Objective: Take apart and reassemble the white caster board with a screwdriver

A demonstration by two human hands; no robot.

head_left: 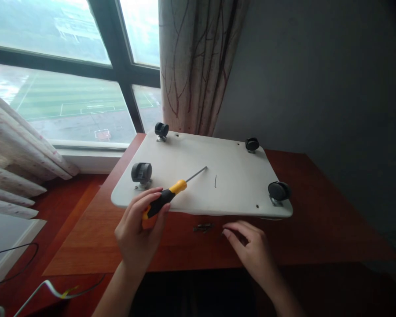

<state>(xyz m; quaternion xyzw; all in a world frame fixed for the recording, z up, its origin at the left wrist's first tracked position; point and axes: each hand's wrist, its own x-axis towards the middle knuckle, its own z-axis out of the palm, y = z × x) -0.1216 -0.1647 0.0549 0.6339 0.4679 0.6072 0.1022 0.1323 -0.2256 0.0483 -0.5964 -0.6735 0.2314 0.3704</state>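
Note:
My left hand (140,220) is wrapped round the black and yellow handle of a screwdriver (176,188), its shaft pointing up and right above a white board (191,154). Near the board's front edge, my right hand (249,242) has thumb and forefinger pinched together; anything between them is too small to make out. Just left of those fingertips, a little pile of screws (203,227) lies on the reddish-brown table (171,259). Black casters stand upright at the board's corners, among them a front left caster (141,173) and a front right caster (279,191).
A thin dark L-shaped piece or mark (215,181) shows on the board. Small dark holes, such as one hole (257,206), dot its surface. Behind the table are a curtain (198,61), a window and a grey wall (310,79). A white cable (49,286) runs at lower left.

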